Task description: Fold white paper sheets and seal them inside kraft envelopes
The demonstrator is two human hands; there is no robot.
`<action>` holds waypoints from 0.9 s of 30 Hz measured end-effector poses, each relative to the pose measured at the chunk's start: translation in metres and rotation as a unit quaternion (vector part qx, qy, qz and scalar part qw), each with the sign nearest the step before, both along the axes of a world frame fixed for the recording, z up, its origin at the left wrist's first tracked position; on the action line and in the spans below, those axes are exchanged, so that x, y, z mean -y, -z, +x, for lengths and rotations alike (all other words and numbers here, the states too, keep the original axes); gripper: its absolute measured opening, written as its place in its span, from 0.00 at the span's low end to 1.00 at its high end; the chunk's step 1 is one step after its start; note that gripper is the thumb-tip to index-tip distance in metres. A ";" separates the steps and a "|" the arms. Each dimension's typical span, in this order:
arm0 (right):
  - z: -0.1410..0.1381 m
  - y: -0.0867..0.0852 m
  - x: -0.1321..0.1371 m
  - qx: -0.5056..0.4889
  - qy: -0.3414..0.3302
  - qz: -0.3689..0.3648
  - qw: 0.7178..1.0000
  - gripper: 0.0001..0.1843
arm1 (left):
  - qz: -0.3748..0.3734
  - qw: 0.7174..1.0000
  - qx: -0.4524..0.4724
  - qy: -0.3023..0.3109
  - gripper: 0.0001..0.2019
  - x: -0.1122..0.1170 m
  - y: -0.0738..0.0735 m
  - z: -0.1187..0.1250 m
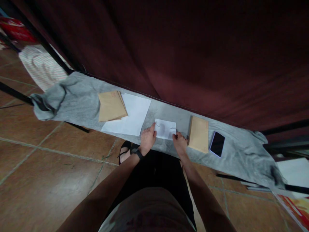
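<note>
Folded white paper at the centre of the worktop, long axis left to right, lying between the hands. Left hand, open and flat, presses its left edge. Right hand, curled, touches its near right corner; grip cannot be told.

Both arms stretched forward, hands low and near each other.
Left hand flat, fingers extended; right hand curled, knuckles up, grip unclear.
</note>
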State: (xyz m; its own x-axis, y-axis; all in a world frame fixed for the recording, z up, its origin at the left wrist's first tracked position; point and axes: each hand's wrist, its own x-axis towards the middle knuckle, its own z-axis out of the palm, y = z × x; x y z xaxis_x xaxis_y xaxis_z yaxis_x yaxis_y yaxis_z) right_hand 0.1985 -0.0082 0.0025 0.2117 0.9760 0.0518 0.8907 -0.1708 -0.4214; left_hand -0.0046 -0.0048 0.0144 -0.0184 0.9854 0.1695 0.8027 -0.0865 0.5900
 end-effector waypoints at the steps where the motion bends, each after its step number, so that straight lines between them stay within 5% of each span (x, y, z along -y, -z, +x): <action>1: -0.001 -0.002 -0.001 0.007 0.003 -0.019 1.000 0.12 | -0.002 1.000 -0.013 0.000 0.22 -0.001 0.000 0.001; 6: -0.002 -0.008 -0.002 0.015 0.009 -0.057 0.998 0.14 | -0.003 0.995 -0.099 0.018 0.20 -0.001 -0.001 0.004; 14: -0.003 -0.002 0.001 0.010 0.006 -0.016 1.000 0.14 | -0.010 0.984 -0.169 0.059 0.18 0.002 -0.005 0.006; 19: 0.011 0.007 0.006 -0.126 -0.020 0.062 0.990 0.16 | 0.006 0.993 -0.093 0.066 0.20 0.003 -0.004 0.000; 27: 0.026 0.004 0.017 -0.386 -0.018 0.125 0.914 0.17 | 0.051 0.992 0.070 0.095 0.32 0.011 -0.004 -0.005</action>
